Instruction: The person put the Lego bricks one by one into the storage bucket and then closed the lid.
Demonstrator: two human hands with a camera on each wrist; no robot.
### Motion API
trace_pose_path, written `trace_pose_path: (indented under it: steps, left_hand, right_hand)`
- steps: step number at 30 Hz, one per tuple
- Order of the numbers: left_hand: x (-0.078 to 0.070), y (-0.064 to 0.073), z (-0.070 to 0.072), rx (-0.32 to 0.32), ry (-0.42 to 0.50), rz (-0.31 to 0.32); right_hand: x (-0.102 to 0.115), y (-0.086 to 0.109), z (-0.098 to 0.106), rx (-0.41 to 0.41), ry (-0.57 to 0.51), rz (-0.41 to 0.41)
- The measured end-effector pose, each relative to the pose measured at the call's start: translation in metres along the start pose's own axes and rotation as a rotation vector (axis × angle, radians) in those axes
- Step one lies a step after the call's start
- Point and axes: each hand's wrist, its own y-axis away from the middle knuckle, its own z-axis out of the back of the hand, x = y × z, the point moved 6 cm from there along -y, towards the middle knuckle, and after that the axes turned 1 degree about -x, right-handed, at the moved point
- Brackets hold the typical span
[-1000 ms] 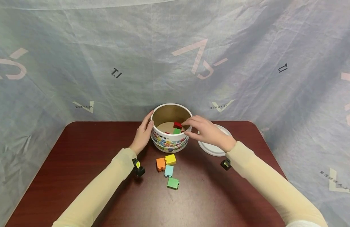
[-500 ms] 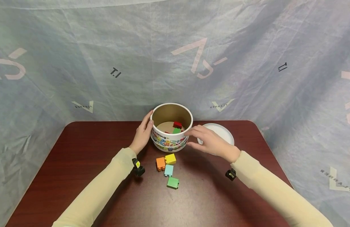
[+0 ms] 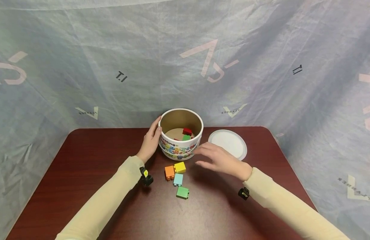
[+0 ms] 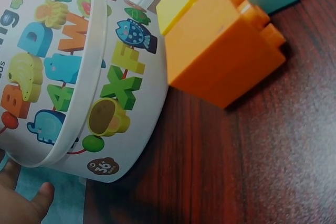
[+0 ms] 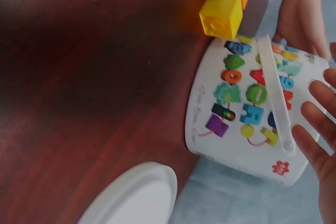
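From where I stand, the left hand (image 3: 149, 144) lies along the bucket's left side, fingers extended and thumb by the rim, steadying rather than clasping it; the right hand (image 3: 220, 160) hovers just beside the bucket's right side, fingers loosely bent and well parted, holding nothing; whether a fingertip brushes the wall I cannot tell. The printed bucket (image 3: 179, 146) stands upright at the table's far edge, axis vertical, mouth up, lettering facing the person, its white handle (image 5: 276, 93) lowered against the wall; inside lie a red block (image 3: 187, 131) and a green piece (image 3: 186, 137). In front, the orange block (image 3: 169, 172) points its studs at the person, the yellow block (image 3: 180, 167) leftward, the light blue block (image 3: 178, 179) at the person, the pale green block (image 3: 182, 192) rightward; a round white lid (image 3: 229, 143) lies flat on the right; beneath is a glossy, reddish wood-grain table (image 3: 82, 186); creased grey cloth (image 3: 160, 43) printed with mirrored letters hangs behind.
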Motion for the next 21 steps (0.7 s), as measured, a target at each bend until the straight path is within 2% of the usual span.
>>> trace_pose_path:
  steps: [8, 14, 21]
  left_hand:
    - [-0.001, -0.001, 0.000, 0.002, 0.002, 0.007]
    - [-0.004, -0.001, -0.001, 0.002, 0.020, 0.019]
    - [-0.037, 0.013, 0.000, 0.025, 0.009, 0.034]
  right_hand:
    - [0.010, 0.007, -0.020, 0.057, -0.010, 0.032]
    - [0.015, 0.014, -0.035, 0.076, -0.060, 0.040]
    - [0.023, 0.022, -0.057, 0.116, -0.067, 0.083]
